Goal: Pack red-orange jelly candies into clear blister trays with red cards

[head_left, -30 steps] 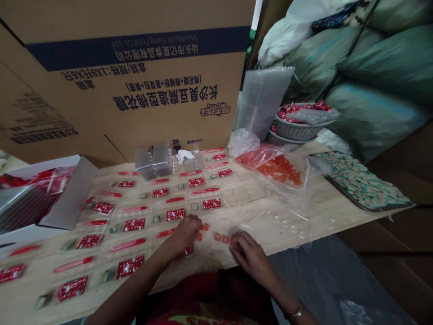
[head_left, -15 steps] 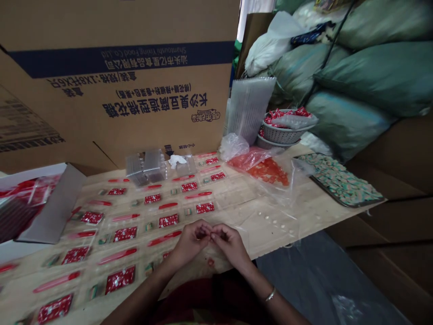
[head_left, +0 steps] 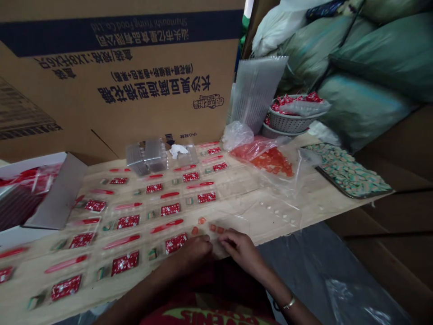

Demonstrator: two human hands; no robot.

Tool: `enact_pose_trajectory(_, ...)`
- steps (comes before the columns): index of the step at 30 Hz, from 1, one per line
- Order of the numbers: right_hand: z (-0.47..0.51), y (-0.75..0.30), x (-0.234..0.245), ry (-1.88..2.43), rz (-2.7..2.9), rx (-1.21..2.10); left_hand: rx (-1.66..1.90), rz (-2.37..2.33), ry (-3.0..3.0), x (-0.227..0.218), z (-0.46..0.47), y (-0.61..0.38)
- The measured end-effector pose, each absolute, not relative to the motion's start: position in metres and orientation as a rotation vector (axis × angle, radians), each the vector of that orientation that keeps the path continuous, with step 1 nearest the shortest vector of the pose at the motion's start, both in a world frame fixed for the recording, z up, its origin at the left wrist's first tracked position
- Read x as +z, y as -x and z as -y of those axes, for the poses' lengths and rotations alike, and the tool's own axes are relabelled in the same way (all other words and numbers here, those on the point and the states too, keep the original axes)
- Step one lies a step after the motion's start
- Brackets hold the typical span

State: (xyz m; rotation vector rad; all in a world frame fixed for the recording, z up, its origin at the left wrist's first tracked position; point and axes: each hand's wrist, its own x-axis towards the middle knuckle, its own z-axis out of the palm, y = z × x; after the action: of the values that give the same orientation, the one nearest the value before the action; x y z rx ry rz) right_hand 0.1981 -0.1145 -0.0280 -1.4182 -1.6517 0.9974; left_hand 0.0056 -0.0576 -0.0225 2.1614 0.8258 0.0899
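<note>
My left hand (head_left: 192,255) rests at the table's near edge, its curled fingers beside a red sachet (head_left: 176,243) in a clear plastic tray. My right hand (head_left: 237,246) lies just to the right, fingertips near several small orange jelly cubes (head_left: 216,229) on a clear tray (head_left: 233,223). Neither hand shows a held item, though curled fingers could hide one. Rows of red sachets and red plastic spoons (head_left: 165,225) cover the table's left part. A plastic bag of orange jelly cubes (head_left: 272,162) lies at the back.
A large printed cardboard box (head_left: 118,76) stands behind the wooden table (head_left: 304,212). A stack of clear trays (head_left: 257,90), a basket of red packets (head_left: 289,119) and a metal tray of green-and-white sweets (head_left: 348,171) sit at back right. Green sacks (head_left: 368,58) are piled beyond.
My hands, fingertips together half a second ago, have moved apart and nearer the table's edge. Several orange cubes now show between and ahead of them. The view has shifted slightly.
</note>
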Motion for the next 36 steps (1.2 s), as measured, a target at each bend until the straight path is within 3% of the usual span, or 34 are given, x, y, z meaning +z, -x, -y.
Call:
enact_pose_trajectory(8, 0.108, -0.183, -0.013, 1.229, 1.311, 1.281, 0.525, -0.881, -1.194, 0.006, 0.051, -0.015)
enact_pose_trajectory(18, 0.098, -0.181, -0.01, 1.011, 0.935, 1.531, 0.547, -0.866, -0.667, 0.022, 0.052, -0.019)
enact_pose_trajectory(36, 0.094, -0.184, -0.009, 1.021, 0.981, 1.47, 0.638, -0.863, -0.608, 0.011, 0.054, -0.03)
